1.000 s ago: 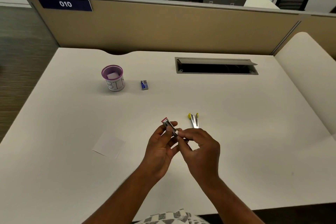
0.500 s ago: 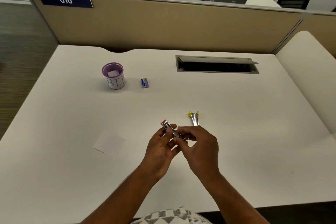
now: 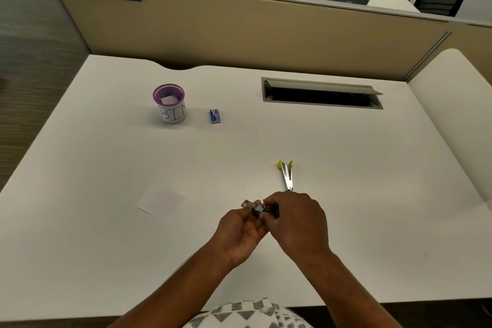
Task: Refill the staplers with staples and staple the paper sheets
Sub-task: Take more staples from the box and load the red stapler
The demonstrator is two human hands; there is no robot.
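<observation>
A small red-tipped metal stapler (image 3: 251, 207) sits between both hands just above the white desk. My left hand (image 3: 241, 230) grips it from below and the left. My right hand (image 3: 295, 221) closes over its right end, hiding that part. A second stapler with yellow ends (image 3: 286, 173) lies splayed wide on the desk just beyond my right hand. A small blue staple box (image 3: 214, 116) rests farther back. A white paper sheet (image 3: 160, 201) lies flat to the left of my hands.
A purple-rimmed cup marked BIN (image 3: 170, 103) stands at the back left beside the staple box. A cable slot with a raised lid (image 3: 320, 93) is cut into the desk at the back right. A tan partition (image 3: 253, 34) closes off the far edge.
The red stapler has tilted flatter, and my right hand has slid further over its right end. Both hands stay in about the same place on the desk.
</observation>
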